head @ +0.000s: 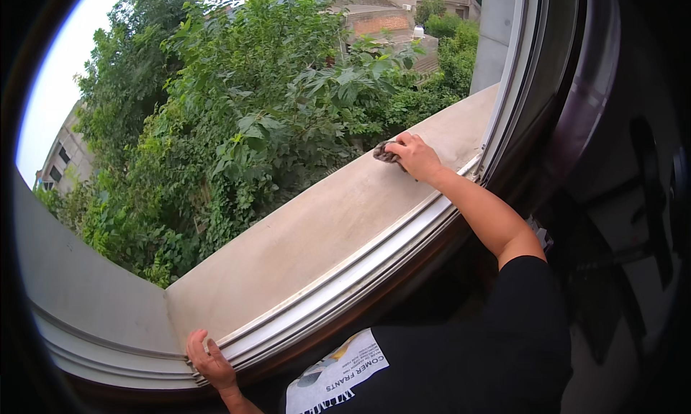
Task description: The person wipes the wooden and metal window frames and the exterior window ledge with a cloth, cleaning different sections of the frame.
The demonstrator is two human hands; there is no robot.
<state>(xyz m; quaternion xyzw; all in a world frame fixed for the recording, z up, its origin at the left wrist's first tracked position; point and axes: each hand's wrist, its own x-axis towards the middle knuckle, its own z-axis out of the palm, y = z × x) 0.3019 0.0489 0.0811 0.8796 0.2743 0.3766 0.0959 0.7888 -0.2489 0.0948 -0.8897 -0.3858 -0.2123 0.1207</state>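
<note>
A bunched dark patterned cloth [385, 152] is gripped in my right hand [420, 156], which reaches past the window track onto the outer sill [302, 236]. The cloth sits near the sill's outer edge, toward its right end. The sill is pale beige with darker smudges. At the lower left corner of the window, my left hand [209, 360] rests on the white sliding-window track [334, 284], its fingers curled loosely and holding nothing I can see.
White frame rails [518, 79] rise at the right, beside a dark glass pane [586, 90]. A pale side wall [81, 273] bounds the opening on the left. Beyond the sill's edge, leafy trees [259, 106] grow outside, with brick buildings [383, 25] behind. Dark furniture [648, 198] stands indoors, right.
</note>
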